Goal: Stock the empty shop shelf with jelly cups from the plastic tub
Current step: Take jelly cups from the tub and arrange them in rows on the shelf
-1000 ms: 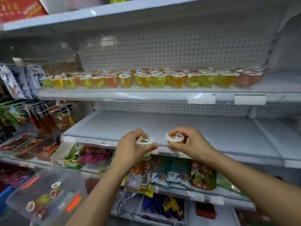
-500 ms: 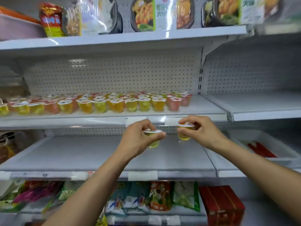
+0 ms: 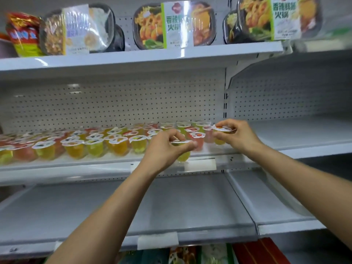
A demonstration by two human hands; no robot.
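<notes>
White metal shelving fills the view, in two bays split by a slotted upright post [image 3: 225,100]. A pegboard back panel [image 3: 114,105], white with rows of small holes, stands behind the middle shelf [image 3: 76,165]. The top shelf [image 3: 133,59] carries boxed ready meals [image 3: 171,25] and a red snack bag [image 3: 22,33]; light glints on its front edge. The lower shelf [image 3: 171,206] is grey, with a pale label tag [image 3: 158,242] at its lip. Below it show coloured packets [image 3: 190,254] and a red box [image 3: 262,252].
</notes>
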